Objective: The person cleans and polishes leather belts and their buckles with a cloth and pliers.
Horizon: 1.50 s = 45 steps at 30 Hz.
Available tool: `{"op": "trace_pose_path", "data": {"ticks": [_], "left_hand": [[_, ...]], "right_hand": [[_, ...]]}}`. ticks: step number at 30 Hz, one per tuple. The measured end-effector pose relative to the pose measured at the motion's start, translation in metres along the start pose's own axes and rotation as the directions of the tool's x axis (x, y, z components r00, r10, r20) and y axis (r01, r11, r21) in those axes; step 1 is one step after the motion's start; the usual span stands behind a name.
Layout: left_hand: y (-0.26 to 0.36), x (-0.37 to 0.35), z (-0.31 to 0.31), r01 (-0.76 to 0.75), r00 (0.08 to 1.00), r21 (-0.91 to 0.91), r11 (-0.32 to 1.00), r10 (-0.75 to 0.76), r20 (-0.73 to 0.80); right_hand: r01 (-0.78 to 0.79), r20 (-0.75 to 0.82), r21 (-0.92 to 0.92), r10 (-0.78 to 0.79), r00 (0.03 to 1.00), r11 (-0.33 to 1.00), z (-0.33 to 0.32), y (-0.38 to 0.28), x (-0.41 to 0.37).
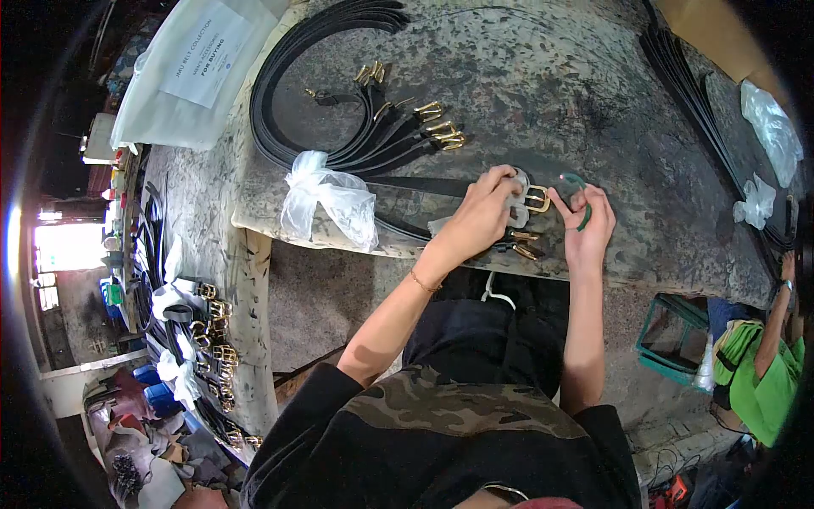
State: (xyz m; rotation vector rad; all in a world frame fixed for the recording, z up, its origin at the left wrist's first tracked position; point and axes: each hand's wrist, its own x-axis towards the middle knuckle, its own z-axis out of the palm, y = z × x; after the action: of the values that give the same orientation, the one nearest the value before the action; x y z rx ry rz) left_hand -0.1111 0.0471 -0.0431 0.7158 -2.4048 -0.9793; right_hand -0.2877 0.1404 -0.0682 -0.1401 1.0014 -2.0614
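My left hand point(487, 212) presses down on a black belt point(415, 183) near its buckle end, fingers closed over the strap and a bit of clear plastic wrap point(519, 180). The belt's gold buckle point(538, 199) sticks out just right of those fingers. In my right hand point(591, 225) is a hand tool with curved green handles point(574, 179); its working end is hidden. The right thumb tip is right at the buckle. Below my left fingers, more gold buckles point(523, 244) lie at the table's front edge.
A coiled bundle of black belts point(267, 110) with gold buckles lies at the back left, beside crumpled plastic point(326, 204). More belts point(695, 110) and plastic bags point(770, 131) are at right. A labelled white sack point(191, 68) stands far left. A person in green point(767, 382) is at right.
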Motion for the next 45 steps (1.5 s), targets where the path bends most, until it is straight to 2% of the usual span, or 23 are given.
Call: {"op": "trace_pose_path", "data": {"ticks": [8,10,12,18,20,21,22,23,24,25,26,28,30,32,33,35,36,38,39,40,42,44,45], "left_hand": [[0.005,-0.003,-0.015,-0.107,0.991,0.163,0.981,0.093,0.096],[0.002,-0.003,-0.020,-0.080,0.981,0.094,0.992,0.062,0.181],[0.000,-0.002,-0.027,-0.125,0.974,0.097,0.987,0.104,0.199],[-0.002,0.006,-0.035,-0.337,0.913,0.171,0.926,0.278,0.297],[-0.002,0.005,-0.036,-0.322,0.918,0.335,0.885,0.206,0.338],[-0.004,0.003,-0.037,-0.325,0.909,0.381,0.866,0.174,0.380],[-0.004,0.002,-0.035,-0.343,0.899,0.359,0.868,0.192,0.393],[-0.002,0.001,-0.033,-0.311,0.915,0.408,0.859,0.155,0.371],[-0.001,0.000,-0.032,-0.272,0.932,0.460,0.845,0.114,0.344],[-0.003,-0.001,-0.030,-0.255,0.932,0.486,0.836,0.079,0.353],[-0.003,-0.002,-0.029,-0.261,0.931,0.483,0.836,0.085,0.355],[-0.003,-0.002,-0.029,-0.233,0.943,0.532,0.814,0.056,0.327],[0.000,0.002,-0.028,-0.198,0.950,0.544,0.815,0.023,0.312],[0.000,0.001,-0.026,-0.161,0.956,0.555,0.816,-0.011,0.294],[-0.002,0.001,-0.025,-0.194,0.961,0.538,0.820,0.050,0.271],[-0.004,0.001,-0.025,-0.235,0.961,0.522,0.820,0.116,0.251],[-0.002,0.002,-0.026,-0.276,0.954,0.482,0.831,0.174,0.246],[0.002,0.003,-0.028,-0.307,0.947,0.446,0.841,0.224,0.230],[0.004,0.000,-0.029,-0.311,0.946,0.456,0.834,0.225,0.233],[0.006,0.001,-0.030,-0.322,0.943,0.466,0.824,0.235,0.236],[0.001,0.002,-0.030,-0.319,0.942,0.441,0.838,0.232,0.242],[0.000,-0.002,-0.030,-0.312,0.942,0.415,0.855,0.223,0.249],[0.000,-0.002,-0.030,-0.302,0.947,0.415,0.858,0.221,0.232]], "right_hand": [[-0.055,0.050,0.048,0.053,0.997,0.997,-0.006,-0.010,-0.001],[-0.170,-0.021,0.091,0.173,0.985,0.981,-0.011,-0.026,-0.006],[-0.106,0.020,0.032,0.106,0.994,0.994,-0.034,-0.048,-0.015],[0.208,-0.176,-0.211,-0.247,0.953,0.955,-0.100,-0.133,-0.054],[0.370,-0.221,-0.470,-0.512,0.830,0.801,-0.114,-0.145,-0.070],[0.305,-0.269,-0.661,-0.596,0.756,0.686,-0.115,-0.147,-0.077],[0.301,-0.283,-0.672,-0.610,0.740,0.677,-0.120,-0.147,-0.083],[0.279,-0.260,-0.780,-0.695,0.670,0.560,-0.128,-0.143,-0.086],[0.240,-0.218,-0.868,-0.768,0.603,0.435,-0.136,-0.138,-0.088],[0.289,0.061,-0.950,-0.834,0.548,0.121,-0.144,-0.131,-0.088],[0.286,0.059,-0.951,-0.837,0.544,0.119,-0.155,-0.123,-0.089],[0.255,0.224,-0.966,-0.586,0.779,-0.029,-0.159,-0.112,-0.089],[0.210,0.221,-0.974,-0.588,0.778,-0.089,-0.156,-0.113,-0.090],[0.273,0.313,-0.946,-0.715,0.625,-0.176,-0.150,-0.114,-0.088],[0.276,0.315,-0.945,-0.719,0.620,-0.177,-0.151,-0.115,-0.087],[0.232,0.267,-0.963,-0.590,0.762,-0.137,-0.161,-0.116,-0.089],[0.230,0.264,-0.964,-0.597,0.758,-0.135,-0.171,-0.118,-0.089],[0.281,-0.098,-0.902,-0.790,0.605,0.327,-0.193,-0.126,-0.083],[0.249,-0.301,-0.797,-0.720,0.625,0.550,-0.192,-0.140,-0.088],[0.415,-0.342,-0.569,-0.664,0.665,0.710,-0.187,-0.145,-0.088],[0.317,-0.451,-0.394,-0.482,0.751,0.863,-0.198,-0.150,-0.088],[0.095,-0.397,-0.618,-0.414,0.819,0.781,-0.231,-0.137,-0.077],[0.129,-0.416,-0.527,-0.387,0.823,0.840,-0.228,-0.136,-0.078]]}}
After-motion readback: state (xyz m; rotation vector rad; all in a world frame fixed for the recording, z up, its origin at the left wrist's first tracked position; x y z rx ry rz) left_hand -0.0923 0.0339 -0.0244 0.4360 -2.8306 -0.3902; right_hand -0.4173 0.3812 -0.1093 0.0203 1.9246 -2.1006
